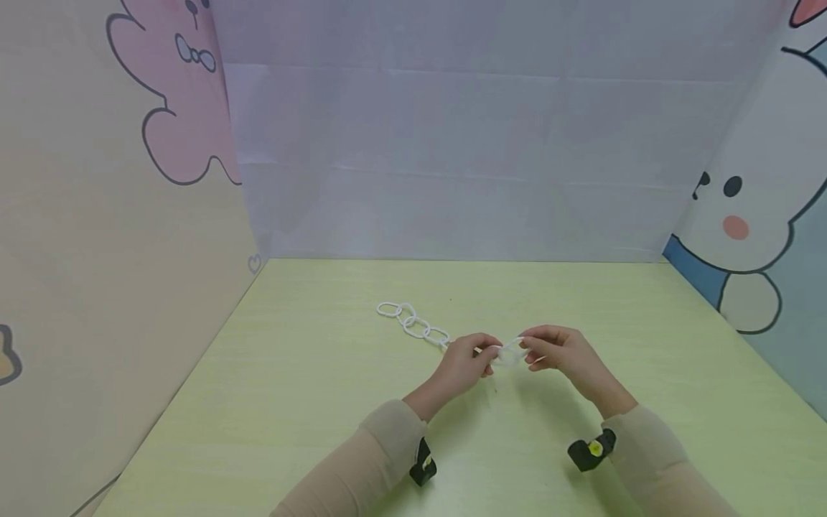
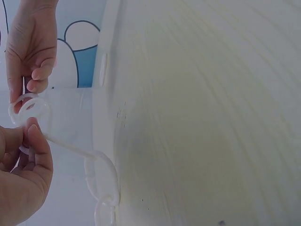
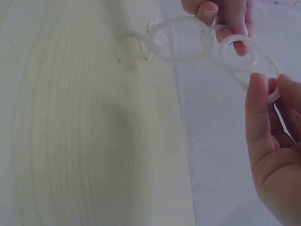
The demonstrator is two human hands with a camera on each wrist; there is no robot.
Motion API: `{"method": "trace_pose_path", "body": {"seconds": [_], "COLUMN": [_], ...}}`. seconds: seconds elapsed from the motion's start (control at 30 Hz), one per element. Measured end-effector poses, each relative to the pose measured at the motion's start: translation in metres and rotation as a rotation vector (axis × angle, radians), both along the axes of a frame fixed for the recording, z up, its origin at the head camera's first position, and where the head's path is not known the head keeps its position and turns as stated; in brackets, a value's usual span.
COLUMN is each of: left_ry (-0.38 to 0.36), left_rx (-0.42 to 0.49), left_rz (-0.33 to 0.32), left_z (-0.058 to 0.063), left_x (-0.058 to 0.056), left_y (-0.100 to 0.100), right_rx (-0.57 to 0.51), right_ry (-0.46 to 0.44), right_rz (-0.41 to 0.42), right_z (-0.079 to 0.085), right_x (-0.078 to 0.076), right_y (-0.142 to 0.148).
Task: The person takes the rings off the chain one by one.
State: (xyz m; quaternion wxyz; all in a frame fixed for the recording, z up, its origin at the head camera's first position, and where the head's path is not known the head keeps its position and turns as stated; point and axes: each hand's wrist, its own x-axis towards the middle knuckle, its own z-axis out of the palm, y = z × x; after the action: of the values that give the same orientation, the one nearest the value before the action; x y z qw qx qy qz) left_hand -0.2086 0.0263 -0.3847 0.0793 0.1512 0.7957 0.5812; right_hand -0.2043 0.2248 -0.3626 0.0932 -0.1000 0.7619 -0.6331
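Note:
A chain of white plastic links [image 1: 416, 328] trails over the table, slanting from its far-left end down to my left hand [image 1: 466, 359]. Thumb and forefinger of that hand pinch a link at the near end of the chain. Facing it, my right hand [image 1: 568, 357] pinches a white link [image 3: 265, 55] between thumb and fingertips, held above the table. Both hands are raised and close together. A rounded white loop [image 2: 35, 112] overlaps the right hand's link between them; fingers partly hide where the links meet. From the left hand, more links [image 2: 101, 176] hang down towards the tabletop.
The pale yellow-green table [image 1: 291, 431] spreads around both hands. Behind it hangs a creased whitish sheet [image 1: 465, 143], with cartoon-printed walls at the left and right. A small black camera [image 1: 423, 463] hangs at the left wrist, another black camera [image 1: 591, 451] at the right.

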Motion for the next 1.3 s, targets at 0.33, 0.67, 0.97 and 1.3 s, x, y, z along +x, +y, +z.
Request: {"method": "trace_pose_path", "body": {"seconds": [0.33, 0.67, 0.97, 1.3], "left_ry": [0.029, 0.053, 0.08, 0.073], "left_rx": [0.04, 0.01, -0.004, 0.004], "left_rz": [-0.009, -0.012, -0.02, -0.018], "left_z": [-0.004, -0.003, -0.003, -0.001], "left_x": [0.001, 0.002, 0.003, 0.004], "left_y": [0.0, 0.0, -0.002, -0.003], "right_rx": [0.01, 0.01, 0.044, 0.051], "right_ry": [-0.003, 0.008, 0.035, 0.047], "right_rz": [0.016, 0.02, 0.002, 0.017], "right_z": [-0.005, -0.003, -0.003, -0.004], "right_x": [-0.001, 0.001, 0.003, 0.003], "right_y": [-0.003, -0.006, -0.01, -0.01]}}
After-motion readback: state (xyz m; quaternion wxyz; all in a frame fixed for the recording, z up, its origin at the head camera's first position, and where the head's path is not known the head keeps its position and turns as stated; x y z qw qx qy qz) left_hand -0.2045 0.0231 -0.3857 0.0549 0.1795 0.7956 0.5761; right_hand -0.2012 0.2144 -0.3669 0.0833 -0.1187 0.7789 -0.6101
